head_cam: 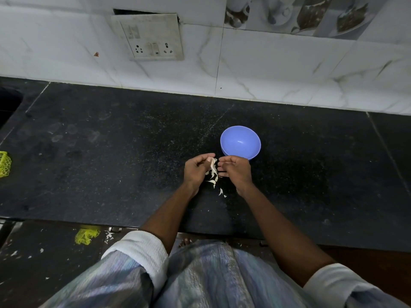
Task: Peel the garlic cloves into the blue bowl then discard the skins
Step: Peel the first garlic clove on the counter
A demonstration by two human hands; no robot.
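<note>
We hold a garlic clove pinched in the left hand, papery skins hanging off it. Right hand beside it, fingers loosely curled, holding nothing. Blue bowl sits just behind on the black desk.

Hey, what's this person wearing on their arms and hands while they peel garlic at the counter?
Both hands, the left hand and the right hand, are bare: no gloves, rings, watch or bangles show. The forearms are bare too. Each sleeve is pushed up near the elbow, ending in a white ribbed cuff, left cuff and right cuff, on a pale streaky blue-grey garment.
</note>
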